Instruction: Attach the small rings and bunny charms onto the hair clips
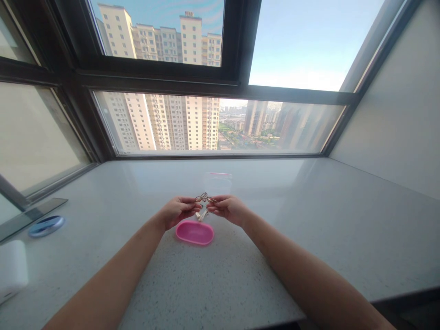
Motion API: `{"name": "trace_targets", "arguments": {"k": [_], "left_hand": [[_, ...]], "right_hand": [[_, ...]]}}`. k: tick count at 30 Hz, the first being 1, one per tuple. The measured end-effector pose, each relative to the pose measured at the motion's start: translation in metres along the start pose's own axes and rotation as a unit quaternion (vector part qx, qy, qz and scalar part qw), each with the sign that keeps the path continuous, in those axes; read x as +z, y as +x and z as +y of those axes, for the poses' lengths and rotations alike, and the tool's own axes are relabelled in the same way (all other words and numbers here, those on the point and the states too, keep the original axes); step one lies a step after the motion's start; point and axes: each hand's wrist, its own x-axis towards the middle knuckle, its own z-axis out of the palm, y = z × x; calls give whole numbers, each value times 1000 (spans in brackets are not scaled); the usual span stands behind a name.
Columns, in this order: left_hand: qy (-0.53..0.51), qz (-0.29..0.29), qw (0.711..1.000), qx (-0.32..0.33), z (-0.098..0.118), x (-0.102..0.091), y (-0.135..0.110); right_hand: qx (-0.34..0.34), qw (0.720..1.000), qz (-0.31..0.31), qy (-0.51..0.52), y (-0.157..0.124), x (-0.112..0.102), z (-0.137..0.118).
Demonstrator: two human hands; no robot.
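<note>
A small bronze-coloured metal piece with two loops, like tiny eyeglass frames [205, 198], is held up between my two hands. My left hand [178, 211] pinches its left end between thumb and fingers. The right end sits in the pinch of my right hand [228, 209]. Just beneath lie small whitish pieces [200, 216], partly covered by the fingers, and I cannot make out their kind. Nearer to me stands a pink oval dish [178, 234]. Behind my hands a clear plastic bag [219, 183] with a pinkish top strip lies flat.
All this rests on a speckled white sill [309, 229] below dark-framed windows [220, 157]. At the left are a glass-like plate [41, 211], a round bluish object [47, 226] and a white rounded box [13, 268]. A white wall [395, 114] bounds the right.
</note>
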Motion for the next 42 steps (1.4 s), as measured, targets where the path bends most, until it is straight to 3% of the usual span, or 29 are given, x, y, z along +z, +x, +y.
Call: {"name": "trace_targets", "arguments": {"k": [10, 19, 26, 35, 42], "left_hand": [[-73, 2, 997, 13, 2, -1, -1], [-71, -3, 997, 37, 5, -2, -2], [-49, 28, 998, 27, 4, -2, 0], [-26, -20, 999, 27, 0, 2, 0], [4, -52, 998, 42, 0, 7, -3]], "right_hand": [[1, 995, -19, 99, 2, 1, -1], [-23, 994, -62, 86, -2, 2, -4], [-36, 998, -25, 47, 1, 1, 4], [-60, 997, -43, 28, 0, 5, 5], [-47, 989, -137, -38, -8, 11, 6]]}}
